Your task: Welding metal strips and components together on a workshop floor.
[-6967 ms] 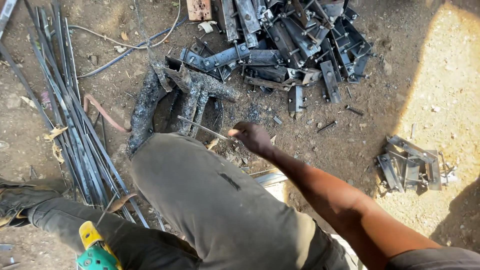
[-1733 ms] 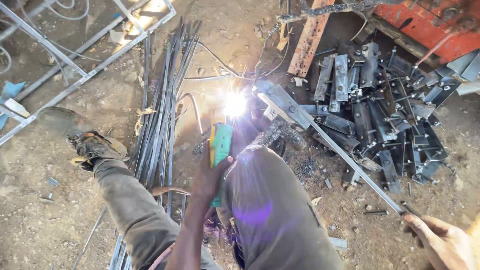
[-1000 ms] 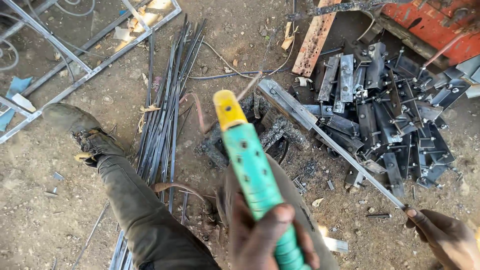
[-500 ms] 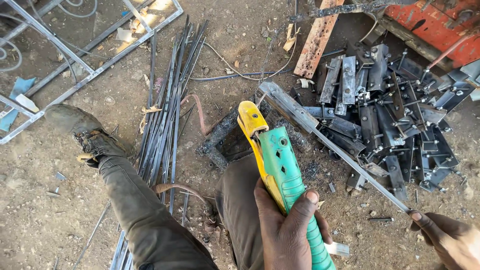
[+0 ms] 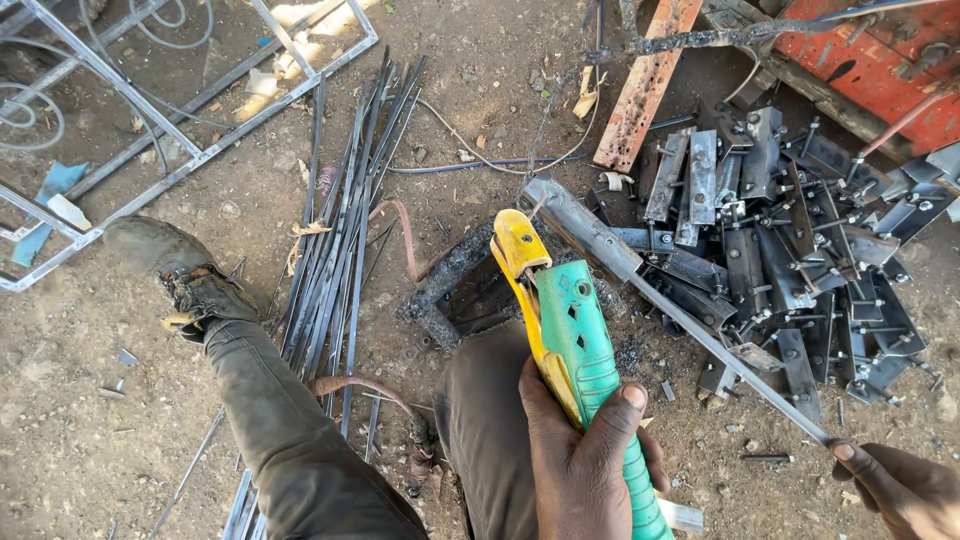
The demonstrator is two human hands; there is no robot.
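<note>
My left hand (image 5: pixel 585 470) is gripping the green-and-yellow electrode holder (image 5: pixel 572 345) tightly, raised over my knee. My right hand (image 5: pixel 900 485) is pinching the end of a long steel bar (image 5: pixel 690 325) above the ground.

This is an open-air metal-fabrication yard, a welder's ground-level workplace on bare, sunlit dirt. The landmark is a heap of cut steel brackets with bolts (image 5: pixel 790 250). Left of the heap, a bundle of thin steel rods (image 5: pixel 340 230) lies on the soil; further left rests a welded square-tube frame (image 5: pixel 190 130). Behind the heap lie a rusty flat bar (image 5: pixel 645 85) and red-painted steelwork (image 5: pixel 880 60). Beside the heap sits a blackened, scorched block (image 5: pixel 450 290).
</note>
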